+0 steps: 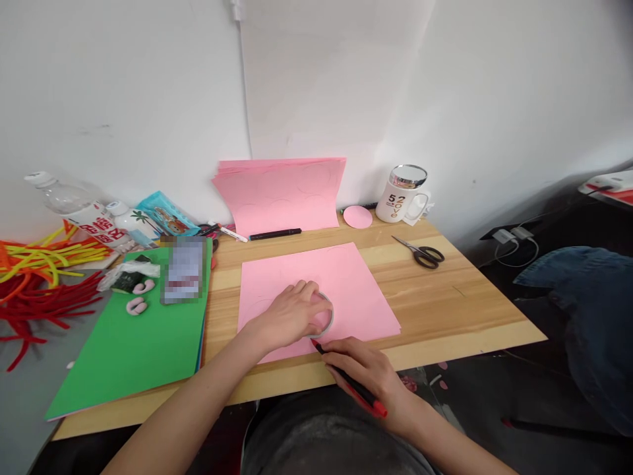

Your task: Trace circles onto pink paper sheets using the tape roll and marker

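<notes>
Pink paper [366, 297] lies flat on the wooden table. My left hand [297, 309] presses a round ring-like object [331, 316] onto it, fingers bent over its left and upper side. The pink sheet shows through the middle of the ring. In my right hand [368, 369] is a black pen with a red end [359, 389], its red tip touching or very near the lower edge of the ring. Faint curved lines are visible on the paper left of my left hand.
Black scissors [426, 256] lie right of the paper. Behind are upright pink sheets [287, 194], a pink disc [357, 217], a black marker [275, 234] and a white mug [395, 201]. Green sheets [143, 349], a phone [183, 270], bottles [82, 211] and coloured pipe cleaners [54, 290] are left.
</notes>
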`<state>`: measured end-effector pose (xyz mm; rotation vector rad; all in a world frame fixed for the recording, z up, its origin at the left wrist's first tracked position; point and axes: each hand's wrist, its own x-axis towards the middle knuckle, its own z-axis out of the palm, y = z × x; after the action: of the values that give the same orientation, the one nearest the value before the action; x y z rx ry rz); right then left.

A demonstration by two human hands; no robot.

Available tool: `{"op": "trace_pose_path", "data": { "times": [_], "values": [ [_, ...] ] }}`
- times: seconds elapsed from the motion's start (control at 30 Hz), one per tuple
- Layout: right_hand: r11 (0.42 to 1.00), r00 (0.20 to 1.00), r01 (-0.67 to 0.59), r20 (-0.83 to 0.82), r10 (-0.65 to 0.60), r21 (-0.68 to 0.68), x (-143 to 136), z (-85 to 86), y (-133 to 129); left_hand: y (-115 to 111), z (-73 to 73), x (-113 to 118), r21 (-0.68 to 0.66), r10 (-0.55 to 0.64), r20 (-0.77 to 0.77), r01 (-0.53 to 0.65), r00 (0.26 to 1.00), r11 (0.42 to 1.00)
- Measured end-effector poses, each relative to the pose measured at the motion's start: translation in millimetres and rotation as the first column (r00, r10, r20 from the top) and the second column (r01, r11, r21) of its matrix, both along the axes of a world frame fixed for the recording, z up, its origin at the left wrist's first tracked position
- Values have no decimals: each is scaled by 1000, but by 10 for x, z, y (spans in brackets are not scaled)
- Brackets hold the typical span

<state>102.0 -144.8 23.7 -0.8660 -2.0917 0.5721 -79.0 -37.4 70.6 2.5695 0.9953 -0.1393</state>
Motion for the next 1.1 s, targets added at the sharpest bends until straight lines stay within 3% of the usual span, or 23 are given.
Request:
{"op": "trace_pose_path", "data": {
  "times": [0.23, 0.5, 0.67, 0.73, 0.8, 0.93, 1.0, 1.1],
  "values": [
    [990, 992, -36, 124, 19, 134, -177, -60, 40, 27, 87, 43, -25, -13, -56, 11, 998, 1000],
    [973, 977, 37, 195, -83, 229, -419, -17, 94, 61, 94, 55, -7, -49, -70, 49, 996, 999],
    [997, 981, 24, 189, -37, 72, -238, 155, -41, 79, 46, 46, 11, -70, -62, 71, 996, 997],
    [998, 993, 53, 103, -51, -23, -120, 216, -72, 69, 29, 38, 26, -70, -51, 72, 996, 997],
    [981, 990, 135, -22, -139, -138, -6, 247, -41, 40, 21, 37, 34, -62, -31, 64, 998, 997],
    [882, 867, 338, -257, -427, -327, 163, 252, 238, -76, 16, 61, 83, -46, -32, 49, 998, 995],
    [844, 815, 337, -318, -483, -418, 198, 265, 449, -147, 12, 84, 139, -52, -89, 64, 995, 988],
    [837, 727, 259, -473, -497, -482, 162, 300, 773, -246, 9, 120, 240, -90, -174, 131, 981, 962]
  ]
}}
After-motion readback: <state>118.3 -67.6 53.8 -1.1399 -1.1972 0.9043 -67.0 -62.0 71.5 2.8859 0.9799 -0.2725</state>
